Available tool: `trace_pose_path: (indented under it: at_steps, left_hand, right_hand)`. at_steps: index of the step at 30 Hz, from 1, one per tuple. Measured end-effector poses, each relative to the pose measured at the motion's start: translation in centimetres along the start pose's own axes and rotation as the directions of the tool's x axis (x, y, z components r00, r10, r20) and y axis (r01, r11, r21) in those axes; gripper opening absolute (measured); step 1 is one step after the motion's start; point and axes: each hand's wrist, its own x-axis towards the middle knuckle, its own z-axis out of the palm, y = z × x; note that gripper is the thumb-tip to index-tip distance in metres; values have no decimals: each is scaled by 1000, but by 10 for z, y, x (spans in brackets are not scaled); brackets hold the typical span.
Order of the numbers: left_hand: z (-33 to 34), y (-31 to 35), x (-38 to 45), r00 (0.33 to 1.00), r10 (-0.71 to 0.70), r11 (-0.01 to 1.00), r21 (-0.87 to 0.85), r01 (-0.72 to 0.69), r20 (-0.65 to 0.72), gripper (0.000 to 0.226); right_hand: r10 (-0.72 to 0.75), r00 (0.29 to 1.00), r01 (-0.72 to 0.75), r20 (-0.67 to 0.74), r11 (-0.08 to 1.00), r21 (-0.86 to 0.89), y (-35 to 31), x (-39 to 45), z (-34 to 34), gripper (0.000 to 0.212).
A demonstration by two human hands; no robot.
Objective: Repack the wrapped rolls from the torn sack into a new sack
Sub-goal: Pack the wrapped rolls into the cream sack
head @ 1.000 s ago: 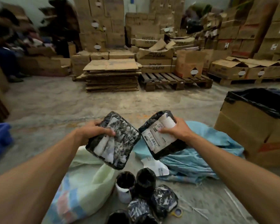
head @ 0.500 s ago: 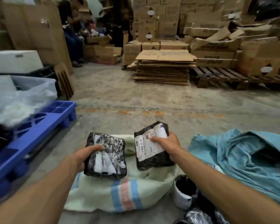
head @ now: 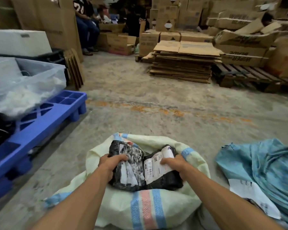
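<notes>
On a warehouse floor (head: 156, 100), the left hand (head: 110, 165) and right hand (head: 175, 165) each grip a wrapped roll (head: 131, 170) inside the new sack's (head: 145, 211) mouth; next, probably release both.

— What sort of place is this?
— A warehouse or packing depot. Brown cardboard cartons (head: 186, 15) are stacked high along the back wall, and flattened cardboard sheets (head: 183, 62) lie piled on the bare concrete floor (head: 140, 100).
— Anything else?
— A wooden pallet (head: 249, 80) beside that pile, a blue plastic pallet (head: 40, 120) at left, and woven sacks: a pale striped one (head: 145, 209) and a blue one (head: 264, 166).
</notes>
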Motion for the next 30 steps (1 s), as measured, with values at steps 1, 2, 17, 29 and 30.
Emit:
trace_pose_path:
  at_steps: [1, 2, 17, 29, 30]
  left_hand:
    - [-2, -2, 7, 998, -40, 999, -6, 40, 38, 45]
    - [-4, -4, 12, 996, -73, 997, -5, 73, 52, 44]
    - [5, -26, 29, 972, 176, 849, 523, -72, -153, 68]
    - [2, -66, 36, 935, 247, 745, 667, -15, -254, 80]
    - [3, -65, 34, 931, 262, 744, 668, -26, -255, 81]
  right_hand:
    - [1, 1000, -1, 15, 1000, -13, 1, 5, -3, 67]
    - [-9, 999, 10, 31, 1000, -21, 2, 8, -7, 64]
    - [-58, 995, 75, -84, 974, 215, 36, 45, 8, 61]
    - [-38, 989, -16, -144, 935, -354, 37, 22, 17, 98]
    - [-56, 988, -11, -146, 907, -421, 38, 19, 19, 101]
